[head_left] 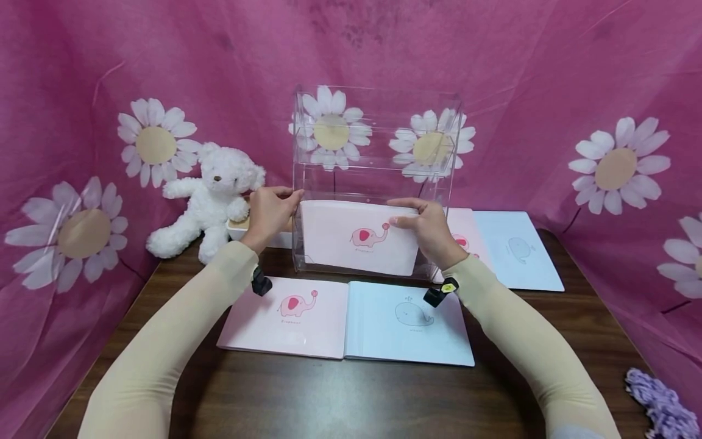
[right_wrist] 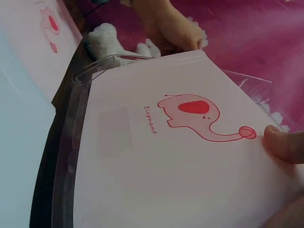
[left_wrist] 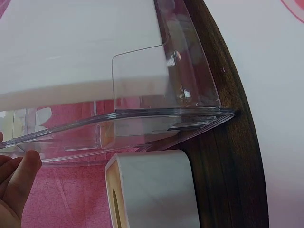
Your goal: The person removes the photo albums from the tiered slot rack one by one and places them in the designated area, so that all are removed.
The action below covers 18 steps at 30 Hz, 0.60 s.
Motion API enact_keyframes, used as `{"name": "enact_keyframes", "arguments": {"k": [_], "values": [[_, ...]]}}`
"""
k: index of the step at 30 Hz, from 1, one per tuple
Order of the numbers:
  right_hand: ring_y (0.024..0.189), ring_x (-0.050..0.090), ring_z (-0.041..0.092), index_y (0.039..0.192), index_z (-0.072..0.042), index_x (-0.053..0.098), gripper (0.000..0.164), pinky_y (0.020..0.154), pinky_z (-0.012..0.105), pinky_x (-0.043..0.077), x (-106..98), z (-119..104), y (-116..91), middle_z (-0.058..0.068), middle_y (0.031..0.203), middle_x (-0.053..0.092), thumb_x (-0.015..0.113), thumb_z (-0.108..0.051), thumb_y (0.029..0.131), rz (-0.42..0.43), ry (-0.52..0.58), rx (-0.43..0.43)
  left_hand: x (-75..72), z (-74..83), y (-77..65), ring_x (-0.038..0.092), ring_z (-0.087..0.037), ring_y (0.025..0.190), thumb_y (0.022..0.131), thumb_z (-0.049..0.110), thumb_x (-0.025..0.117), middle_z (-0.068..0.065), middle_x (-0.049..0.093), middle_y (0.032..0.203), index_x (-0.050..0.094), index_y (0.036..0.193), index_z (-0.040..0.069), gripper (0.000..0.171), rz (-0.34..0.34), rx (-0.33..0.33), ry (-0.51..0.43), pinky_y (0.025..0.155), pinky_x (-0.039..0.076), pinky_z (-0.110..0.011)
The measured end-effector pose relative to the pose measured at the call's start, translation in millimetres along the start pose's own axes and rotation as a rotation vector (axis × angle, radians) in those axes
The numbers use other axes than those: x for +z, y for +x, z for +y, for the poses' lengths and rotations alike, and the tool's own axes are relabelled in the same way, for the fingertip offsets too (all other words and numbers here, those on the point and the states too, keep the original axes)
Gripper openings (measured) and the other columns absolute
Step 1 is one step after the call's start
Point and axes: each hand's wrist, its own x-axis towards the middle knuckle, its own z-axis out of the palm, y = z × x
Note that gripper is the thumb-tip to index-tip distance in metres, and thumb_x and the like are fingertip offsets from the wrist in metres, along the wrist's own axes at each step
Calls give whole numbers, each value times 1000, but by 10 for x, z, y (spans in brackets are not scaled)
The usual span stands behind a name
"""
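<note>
A pink booklet with a red elephant drawing (head_left: pixel 356 253) leans in the lowest tier of a clear acrylic rack (head_left: pixel 375 163). My right hand (head_left: pixel 430 231) pinches this booklet at its upper right, thumb across the front cover; the right wrist view shows the thumb (right_wrist: pixel 285 145) beside the elephant's trunk. At the rack's left side, my left hand (head_left: pixel 269 213) grips the edge of the side panel between thumb and fingers. In the left wrist view, the left fingers (left_wrist: pixel 21 183) are at the panel's edge, and the booklet's pale back shows through the plastic.
In front of the rack lie another elephant booklet (head_left: pixel 315 335) and a blue whale booklet (head_left: pixel 378 332), side by side. Behind my right arm is another whale booklet (head_left: pixel 540 268). A white teddy bear (head_left: pixel 189 222) sits left, near a white box (left_wrist: pixel 156 190). Purple yarn (head_left: pixel 660 399) lies far right.
</note>
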Motion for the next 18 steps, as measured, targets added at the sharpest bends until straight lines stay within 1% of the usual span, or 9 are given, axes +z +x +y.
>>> {"name": "enact_keyframes", "arguments": {"k": [3, 6, 9, 13, 18], "values": [[86, 77, 17, 129, -9, 70, 42, 77, 33, 64, -41, -23, -4, 13, 122, 73, 72, 1, 88, 8, 5, 7, 8, 3, 3, 73, -15, 71, 93, 40, 73, -9, 80, 86, 82, 104, 9, 33, 9, 1, 10, 61, 52, -21], [86, 77, 16, 130, -6, 69, 43, 78, 31, 63, -65, -42, -9, 10, 117, 74, 72, 2, 88, 11, 17, 0, 7, -4, 5, 73, -16, 76, 92, 39, 73, -10, 80, 89, 81, 105, 9, 34, 15, 1, 20, 64, 53, -23], [85, 77, 16, 131, -5, 68, 44, 77, 32, 63, -95, -60, -26, 8, 113, 75, 71, 4, 87, 19, 38, 4, 5, -10, -1, 74, -18, 79, 93, 39, 73, -10, 80, 90, 81, 105, 8, 34, 8, -5, 22, 66, 53, -25], [83, 76, 16, 130, -4, 68, 45, 75, 32, 64, -142, -89, -49, 5, 105, 76, 71, 6, 87, 25, 75, -2, 0, -11, -10, 74, -19, 78, 93, 41, 72, -10, 80, 89, 81, 105, 9, 35, -3, -13, 22, 65, 53, -26], [84, 75, 14, 130, 2, 66, 46, 76, 30, 63, -204, -146, -71, 3, 103, 75, 71, 9, 85, 7, 136, -43, -7, 4, 0, 74, -18, 75, 93, 40, 72, -9, 80, 86, 82, 103, 9, 34, -1, 6, 14, 63, 53, -25]]}}
